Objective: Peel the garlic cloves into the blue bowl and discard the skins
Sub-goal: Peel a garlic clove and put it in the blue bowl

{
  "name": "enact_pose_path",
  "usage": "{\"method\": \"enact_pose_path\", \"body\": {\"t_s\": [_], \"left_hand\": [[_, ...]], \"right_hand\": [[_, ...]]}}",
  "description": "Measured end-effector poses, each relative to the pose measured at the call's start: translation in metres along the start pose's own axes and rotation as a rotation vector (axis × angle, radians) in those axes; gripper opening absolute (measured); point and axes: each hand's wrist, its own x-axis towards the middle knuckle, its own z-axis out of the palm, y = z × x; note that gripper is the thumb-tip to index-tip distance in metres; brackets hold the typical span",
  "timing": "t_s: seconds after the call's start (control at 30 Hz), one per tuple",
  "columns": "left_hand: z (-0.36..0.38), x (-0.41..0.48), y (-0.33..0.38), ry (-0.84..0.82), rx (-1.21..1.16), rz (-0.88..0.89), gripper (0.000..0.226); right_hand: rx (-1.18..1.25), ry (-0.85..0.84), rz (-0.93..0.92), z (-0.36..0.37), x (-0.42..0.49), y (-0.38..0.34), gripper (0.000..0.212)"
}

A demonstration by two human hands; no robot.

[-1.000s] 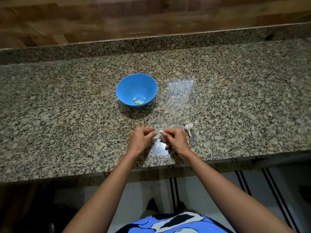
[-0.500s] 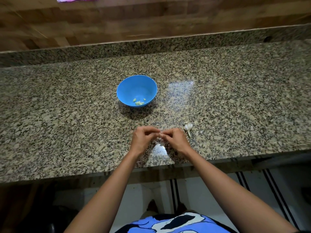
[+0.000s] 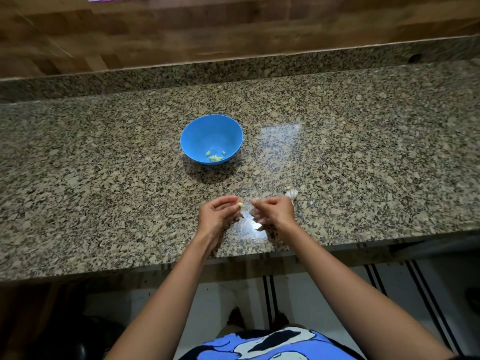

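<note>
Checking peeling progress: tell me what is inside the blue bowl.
A few pale peeled garlic pieces lie at the bottom of the blue bowl, towards its near side. The near inner wall is hidden behind the rim.

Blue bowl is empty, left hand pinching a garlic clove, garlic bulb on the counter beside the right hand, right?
The blue bowl is not empty: the head view shows a few peeled garlic pieces in it. The rest holds: the left hand pinches a garlic clove, and the garlic bulb lies on the counter beside the right hand.
</note>
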Motion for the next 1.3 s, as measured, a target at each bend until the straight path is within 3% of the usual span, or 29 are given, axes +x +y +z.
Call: {"method": "enact_pose_path", "body": {"t_s": [0.13,0.37,0.53,0.73,0.83,0.93,1.07,1.3], "left_hand": [[0.001,0.001,0.002,0.005,0.194,0.069,0.024],[0.003,0.003,0.002,-0.061,0.438,0.211,0.021],[0.002,0.004,0.004,-0.059,0.471,0.275,0.018],[-0.001,0.005,0.014,-0.145,0.498,0.285,0.019],[0.0,0.006,0.007,-0.034,0.522,0.348,0.017],[0.004,0.003,-0.003,0.07,0.668,0.439,0.016],[0.006,-0.004,-0.003,-0.01,0.877,0.543,0.03],[0.003,0.001,-0.001,-0.057,0.809,0.508,0.028]], "right_hand": [[-0.276,-0.045,-0.173,0.003,-0.003,0.003,0.008],[-0.463,-0.133,-0.397,0.008,-0.005,-0.001,0.026],[-0.371,-0.153,-0.297,0.007,-0.003,-0.004,0.016],[-0.057,-0.282,-0.146,0.004,-0.005,-0.009,0.01],[0.048,-0.239,-0.116,0.007,-0.006,-0.011,0.014],[0.08,-0.16,-0.118,0.012,-0.004,-0.009,0.017],[0.101,-0.152,-0.104,0.009,-0.001,-0.006,0.015],[0.091,-0.167,-0.117,0.006,0.0,-0.01,0.007]]}}
